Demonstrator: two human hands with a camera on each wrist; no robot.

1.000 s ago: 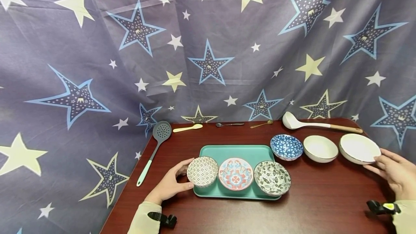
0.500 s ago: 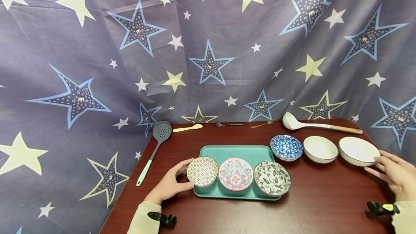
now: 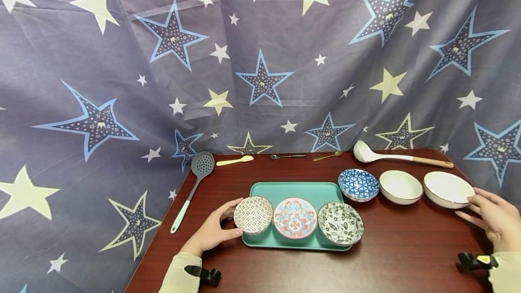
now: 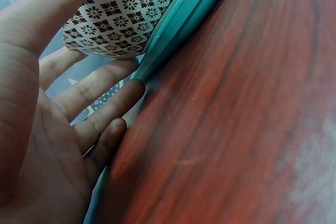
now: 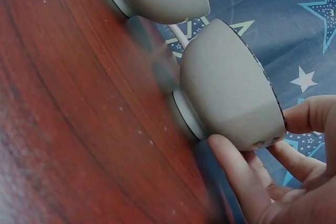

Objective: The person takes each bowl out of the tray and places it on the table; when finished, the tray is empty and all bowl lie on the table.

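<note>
On the left, my left hand (image 3: 215, 229) holds a small bowl with a brown lattice pattern (image 3: 253, 215), thumb on the near side and fingers around the outer side. In the left wrist view the lattice bowl (image 4: 131, 11) sits at the rim of the teal tray (image 4: 178, 22). My right hand (image 3: 494, 216) grips the outer side of the rightmost white bowl (image 3: 447, 189). The right wrist view shows this white bowl (image 5: 231, 87) with its foot close to the tabletop; whether it touches is unclear. A red-and-blue bowl (image 3: 295, 218) and a leaf-patterned bowl (image 3: 341, 223) share the tray.
A blue patterned bowl (image 3: 358, 185) and another white bowl (image 3: 401, 187) stand in line beside the right bowl. Behind lie a ladle (image 3: 390, 155) and three small spoons, including a yellow one (image 3: 235, 161). A slotted skimmer (image 3: 195, 184) lies along the left edge.
The rightmost white bowl has come slightly down and left with my right hand, then nearly stopped. My left hand and the lattice bowl have stayed in place.
</note>
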